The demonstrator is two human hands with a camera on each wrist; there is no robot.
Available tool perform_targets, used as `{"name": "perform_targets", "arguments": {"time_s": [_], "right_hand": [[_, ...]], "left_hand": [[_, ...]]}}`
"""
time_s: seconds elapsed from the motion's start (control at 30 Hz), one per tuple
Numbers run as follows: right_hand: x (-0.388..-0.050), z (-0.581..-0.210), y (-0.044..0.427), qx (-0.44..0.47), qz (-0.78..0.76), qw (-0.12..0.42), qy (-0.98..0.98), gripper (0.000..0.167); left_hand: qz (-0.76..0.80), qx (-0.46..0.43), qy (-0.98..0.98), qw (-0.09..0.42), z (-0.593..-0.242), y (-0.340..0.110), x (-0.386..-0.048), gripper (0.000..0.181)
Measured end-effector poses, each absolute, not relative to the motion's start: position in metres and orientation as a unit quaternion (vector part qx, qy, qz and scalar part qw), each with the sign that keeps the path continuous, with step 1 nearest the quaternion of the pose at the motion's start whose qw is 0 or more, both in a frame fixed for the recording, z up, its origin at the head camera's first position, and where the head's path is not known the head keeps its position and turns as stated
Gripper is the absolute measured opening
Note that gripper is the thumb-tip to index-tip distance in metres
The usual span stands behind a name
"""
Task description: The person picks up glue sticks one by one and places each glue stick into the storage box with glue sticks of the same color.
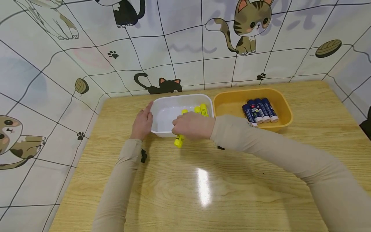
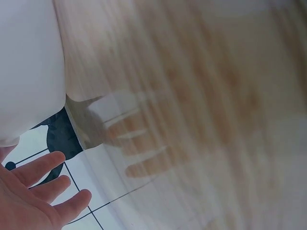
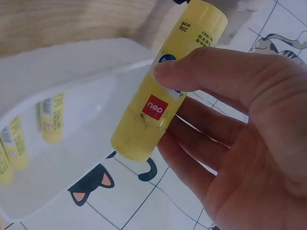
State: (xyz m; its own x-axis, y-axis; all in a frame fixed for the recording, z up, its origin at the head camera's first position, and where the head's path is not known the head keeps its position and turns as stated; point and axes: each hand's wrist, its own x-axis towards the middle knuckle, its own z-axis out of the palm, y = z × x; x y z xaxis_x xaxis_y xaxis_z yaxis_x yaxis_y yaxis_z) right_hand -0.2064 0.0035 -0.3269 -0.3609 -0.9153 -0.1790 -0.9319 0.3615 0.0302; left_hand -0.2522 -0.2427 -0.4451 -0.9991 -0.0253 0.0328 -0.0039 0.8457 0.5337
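My right hand (image 1: 193,125) pinches a yellow glue stick (image 3: 151,91) between thumb and fingers. The stick is tilted over the near rim of a white plastic bin (image 1: 165,111). Inside that bin lie three more yellow glue sticks (image 3: 52,119), partly covered by the right hand in the head view. At the bin's left end, my left hand (image 1: 142,121) touches the rim and outer wall. In the left wrist view, several of its fingers (image 2: 41,168) stretch out loosely beside the white wall; the thumb is hidden there.
A yellow-orange bin (image 1: 229,101) stands right beside the white one, with several dark blue glue sticks (image 1: 262,111) in its right half. Both are near the back of a wooden table (image 1: 179,187). Behind hangs a cat-patterned sheet (image 1: 185,48).
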Motion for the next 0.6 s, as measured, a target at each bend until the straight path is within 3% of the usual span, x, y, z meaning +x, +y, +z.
{"name": "perform_targets", "arguments": {"time_s": [0.23,0.6], "right_hand": [[-0.224,-0.327,0.008,-0.542,0.090,0.067,0.833,0.021],[-0.269,-0.328,0.016,-0.464,0.061,0.140,0.872,0.032]], "left_hand": [[-0.277,0.012,-0.961,0.017,-0.444,-0.242,-0.251,0.050],[-0.279,0.013,-0.960,0.011,-0.441,-0.241,-0.250,0.050]]}}
